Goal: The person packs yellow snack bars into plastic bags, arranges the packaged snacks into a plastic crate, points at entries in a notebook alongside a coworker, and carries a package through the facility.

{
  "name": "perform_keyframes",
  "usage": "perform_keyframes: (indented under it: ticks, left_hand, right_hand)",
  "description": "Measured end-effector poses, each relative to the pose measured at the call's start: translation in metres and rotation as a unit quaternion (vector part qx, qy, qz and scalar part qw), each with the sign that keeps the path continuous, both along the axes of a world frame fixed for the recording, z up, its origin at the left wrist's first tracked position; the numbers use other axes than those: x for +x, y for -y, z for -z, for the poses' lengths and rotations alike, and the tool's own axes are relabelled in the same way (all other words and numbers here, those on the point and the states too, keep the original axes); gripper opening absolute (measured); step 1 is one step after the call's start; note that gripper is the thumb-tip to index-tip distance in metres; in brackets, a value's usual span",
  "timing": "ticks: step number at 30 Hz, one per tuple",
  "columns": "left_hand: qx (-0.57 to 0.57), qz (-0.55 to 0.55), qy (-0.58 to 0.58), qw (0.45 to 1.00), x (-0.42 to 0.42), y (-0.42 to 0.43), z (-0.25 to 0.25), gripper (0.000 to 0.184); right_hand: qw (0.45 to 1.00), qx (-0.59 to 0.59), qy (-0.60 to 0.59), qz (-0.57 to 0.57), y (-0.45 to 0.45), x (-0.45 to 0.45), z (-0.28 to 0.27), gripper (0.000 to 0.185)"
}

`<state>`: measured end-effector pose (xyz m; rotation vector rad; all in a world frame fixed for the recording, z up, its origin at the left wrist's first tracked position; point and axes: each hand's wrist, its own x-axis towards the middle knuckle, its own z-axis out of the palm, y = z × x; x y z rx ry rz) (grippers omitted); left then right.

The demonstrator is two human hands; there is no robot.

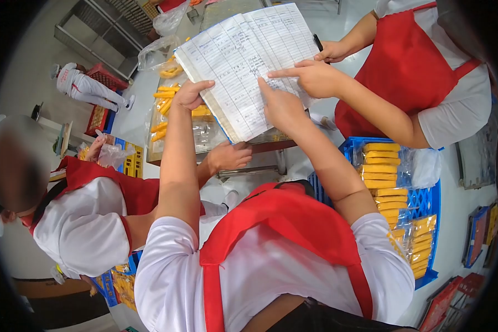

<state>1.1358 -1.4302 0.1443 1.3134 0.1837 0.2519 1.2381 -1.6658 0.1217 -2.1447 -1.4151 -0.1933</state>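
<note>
An open logbook [254, 66] with ruled columns and handwritten entries is held up in front of me. My left hand [191, 95] grips its left edge, thumb on top of the page. With the index finger stretched out, my right hand [282, 108] touches the right-hand page near its middle and holds nothing. A co-worker's hand [315, 78] points at almost the same spot from the right. That person's other hand [333, 51] is at the book's right edge, with a black pen [317, 42].
Behind the book, a table [205, 143] carries yellow sticks and plastic bags. A blue crate [426, 199] with packed yellow sticks stands at my right. Another person [83, 221] in a red apron is close at my left; a further person [86, 86] bends near crates at the back.
</note>
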Motion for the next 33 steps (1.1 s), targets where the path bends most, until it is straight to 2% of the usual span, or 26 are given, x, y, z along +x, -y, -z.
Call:
perform_keyframes:
  ticks: [3, 25, 28, 33]
  left_hand:
    - [-0.011, -0.002, -0.002, 1.000, 0.000, 0.000, 0.000, 0.053]
    - [-0.012, 0.009, 0.003, 1.000, 0.003, -0.003, 0.001, 0.057]
    - [-0.011, 0.002, -0.001, 1.000, 0.001, 0.000, 0.001, 0.057]
    - [-0.001, 0.003, 0.005, 1.000, 0.001, -0.001, 0.000, 0.057]
  right_hand:
    - [0.999, -0.027, -0.034, 0.015, 0.001, -0.004, -0.007, 0.054]
    - [0.999, -0.032, -0.015, 0.021, -0.010, -0.001, -0.001, 0.053]
    - [1.000, -0.003, -0.012, 0.010, -0.008, -0.002, 0.002, 0.053]
    - [0.999, -0.031, -0.027, 0.029, -0.009, -0.005, -0.010, 0.052]
